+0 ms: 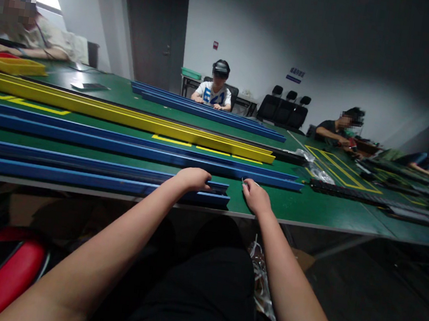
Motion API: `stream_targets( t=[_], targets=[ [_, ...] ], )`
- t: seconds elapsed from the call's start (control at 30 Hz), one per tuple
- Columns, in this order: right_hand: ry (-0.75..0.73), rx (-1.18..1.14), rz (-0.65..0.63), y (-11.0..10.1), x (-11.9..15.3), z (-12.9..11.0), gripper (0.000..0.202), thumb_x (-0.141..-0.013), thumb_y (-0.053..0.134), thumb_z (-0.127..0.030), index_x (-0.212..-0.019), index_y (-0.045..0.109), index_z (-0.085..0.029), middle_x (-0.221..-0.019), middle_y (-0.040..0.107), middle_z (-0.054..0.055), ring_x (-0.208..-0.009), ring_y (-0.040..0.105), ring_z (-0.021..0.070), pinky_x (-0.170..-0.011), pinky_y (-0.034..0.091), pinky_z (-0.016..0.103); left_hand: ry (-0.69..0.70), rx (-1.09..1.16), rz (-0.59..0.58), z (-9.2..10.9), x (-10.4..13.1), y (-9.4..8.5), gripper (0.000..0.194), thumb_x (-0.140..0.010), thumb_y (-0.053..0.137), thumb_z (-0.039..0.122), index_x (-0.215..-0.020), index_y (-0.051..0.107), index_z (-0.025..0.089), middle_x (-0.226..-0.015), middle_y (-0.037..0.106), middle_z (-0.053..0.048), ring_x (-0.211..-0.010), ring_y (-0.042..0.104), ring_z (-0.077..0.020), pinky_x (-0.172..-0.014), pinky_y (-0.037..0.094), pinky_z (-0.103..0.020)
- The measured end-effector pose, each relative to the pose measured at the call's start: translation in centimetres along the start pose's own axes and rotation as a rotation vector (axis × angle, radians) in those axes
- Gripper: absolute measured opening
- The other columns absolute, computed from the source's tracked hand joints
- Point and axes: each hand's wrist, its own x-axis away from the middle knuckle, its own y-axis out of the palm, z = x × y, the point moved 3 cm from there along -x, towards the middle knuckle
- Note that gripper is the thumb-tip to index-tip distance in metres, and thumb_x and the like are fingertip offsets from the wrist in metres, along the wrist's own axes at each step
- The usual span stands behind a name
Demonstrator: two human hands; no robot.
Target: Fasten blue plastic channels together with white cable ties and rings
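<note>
A long blue channel [116,182] lies along the near table edge, its right end in front of me. Over that end my left hand [192,179] is closed, fingers curled down into the channel. Their tips are partly hidden, so what they hold is not clear. Just right of the channel's end, my right hand [257,199] is closed in a pinch above the green table top. A small, thin, light piece shows at its fingertips, too small to name. Behind both hands runs a second blue channel [152,153].
Farther back lie a long yellow channel [125,116] and more blue channels [213,113]. Black strips [344,192] and clear plastic wrap [318,170] are on the right. Red and yellow trays [19,66] stand at left. Several other people sit around the green table [329,215].
</note>
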Motion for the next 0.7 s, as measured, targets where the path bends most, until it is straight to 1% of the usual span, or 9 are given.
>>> stream_targets(
  t=[0.13,0.33,0.47,0.53,0.6,0.7],
  targets=[
    [0.008,0.01,0.002,0.0,0.0,0.0,0.035,-0.097,0.035,-0.044,-0.121,0.057,-0.029,-0.106,0.07,0.005,-0.094,0.065,0.0202,-0.079,0.044,0.029,-0.006,0.003,-0.008,0.0,0.0,0.0,0.04,-0.078,0.054,0.057,-0.1,0.069,0.027,-0.098,0.073,-0.007,-0.089,0.066,-0.0227,-0.071,0.048,-0.027],
    [-0.014,0.031,-0.006,-0.2,0.1,-0.2,0.035,-0.098,0.034,-0.044,-0.119,0.059,-0.032,-0.108,0.07,0.004,-0.094,0.064,0.02,-0.078,0.044,0.028,-0.001,0.001,-0.018,-0.1,-0.1,0.1,0.039,-0.078,0.054,0.055,-0.103,0.068,0.028,-0.099,0.072,-0.008,-0.09,0.066,-0.0236,-0.074,0.048,-0.029],
    [-0.018,0.046,0.0,-0.3,0.1,-0.3,0.034,-0.098,0.035,-0.041,-0.121,0.057,-0.031,-0.109,0.069,0.004,-0.095,0.063,0.02,-0.08,0.044,0.029,0.002,0.006,-0.014,-0.2,-0.2,0.2,0.039,-0.078,0.054,0.055,-0.103,0.068,0.027,-0.099,0.072,-0.008,-0.09,0.066,-0.0242,-0.074,0.048,-0.03],
    [-0.055,0.047,0.015,-0.5,0.1,-0.5,0.034,-0.097,0.038,-0.038,-0.124,0.056,-0.029,-0.112,0.068,0.005,-0.099,0.061,0.0203,-0.084,0.043,0.03,0.007,0.004,-0.011,-0.2,-0.2,0.1,0.04,-0.078,0.054,0.056,-0.102,0.068,0.027,-0.098,0.072,-0.008,-0.089,0.066,-0.0247,-0.072,0.048,-0.03],
    [-0.122,0.055,0.037,-0.7,0.1,-0.9,0.035,-0.096,0.041,-0.035,-0.127,0.054,-0.026,-0.116,0.065,0.007,-0.104,0.057,0.0215,-0.089,0.041,0.031,0.007,0.005,-0.009,-0.2,-0.2,0.1,0.04,-0.077,0.054,0.056,-0.101,0.068,0.027,-0.097,0.073,-0.008,-0.088,0.066,-0.0244,-0.071,0.048,-0.03],
    [-0.188,0.071,0.096,-1.2,0.3,-1.1,0.036,-0.095,0.045,-0.036,-0.126,0.056,-0.025,-0.12,0.062,0.01,-0.111,0.05,0.024,-0.095,0.037,0.036,0.003,0.008,-0.004,-0.2,-0.2,0.1,0.039,-0.076,0.055,0.056,-0.099,0.069,0.027,-0.097,0.073,-0.007,-0.087,0.066,-0.0236,-0.069,0.048,-0.029]
  ],
)
